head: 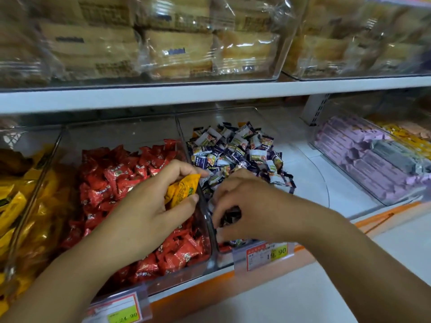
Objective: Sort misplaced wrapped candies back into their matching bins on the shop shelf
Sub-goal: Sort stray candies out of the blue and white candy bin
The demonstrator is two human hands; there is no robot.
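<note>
Right now I see the left hand (149, 206) over a clear plastic bin (116, 136) of red wrapped candies (130, 178), near its front right corner, thumb and fingers clamped on a yellow-orange wrapped candy (183, 190). Next door, the right hand (245, 203) is low at the front edge of a second clear bin (205, 122) of blue-and-white wrapped candies (233, 148) — fingers curled around a small dark wrapper (229, 216), too blurred to read. Yellow packets (14, 206) sit toward the shelf's left end, purple packs (361, 155) toward its right — price tags (268, 255) hang off the front edge.
</note>
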